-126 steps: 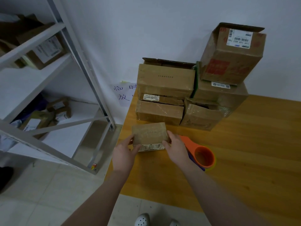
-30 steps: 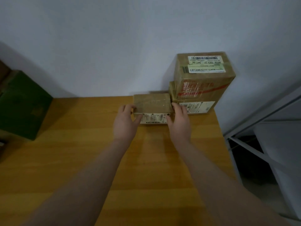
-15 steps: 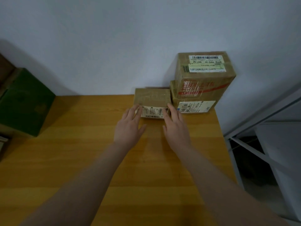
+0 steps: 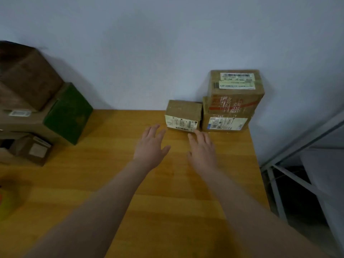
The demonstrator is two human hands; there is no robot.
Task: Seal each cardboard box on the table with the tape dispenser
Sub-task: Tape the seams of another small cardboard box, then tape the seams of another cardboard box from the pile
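A small brown cardboard box (image 4: 183,114) with a white label on its front sits on the wooden table (image 4: 111,183) against the wall. It touches a stack of two taped boxes (image 4: 232,101) at the table's far right corner. My left hand (image 4: 150,146) hovers flat over the table just in front of the small box, fingers straight, holding nothing. My right hand (image 4: 202,148) is also flat and empty, its fingertips close to the box's lower right corner. A blurred orange and yellow shape (image 4: 5,202) at the left edge may be the tape dispenser.
A pile of cardboard boxes (image 4: 24,101), one with a dark green side (image 4: 68,114), fills the table's far left, and a small box (image 4: 31,148) lies in front. A grey metal shelf frame (image 4: 297,161) stands beyond the table's right edge.
I carried the small box from the left pile to the right corner and set it beside the stack. Both hands have let go and pulled back a little toward me.
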